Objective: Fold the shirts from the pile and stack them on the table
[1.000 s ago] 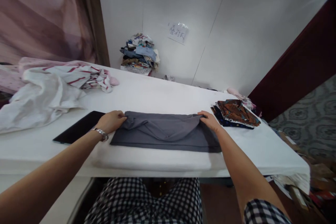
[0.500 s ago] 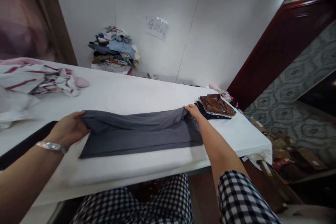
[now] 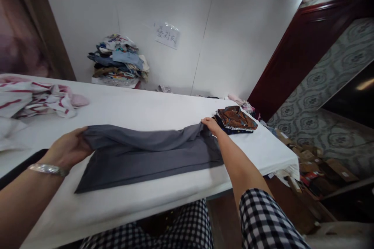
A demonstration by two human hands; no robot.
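A grey folded garment (image 3: 146, 155) lies on the white table (image 3: 163, 109) in front of me. My left hand (image 3: 66, 149) grips its left end, fingers closed round the upper layer. My right hand (image 3: 212, 124) pinches the right end. The far edge of the cloth is lifted a little off the table between the two hands, while the near part lies flat. A silver bracelet (image 3: 48, 169) sits on my left wrist.
A small stack of folded patterned clothes (image 3: 235, 118) lies just right of my right hand. Red-striped white clothes (image 3: 37, 97) are heaped at the left. A black flat thing (image 3: 17, 167) pokes out at the left edge. A clothes pile (image 3: 118, 60) stands by the wall.
Both hands have lifted the far edge of the grey garment off the table. The view has swung to the right, so the heap at the left is partly out of frame.
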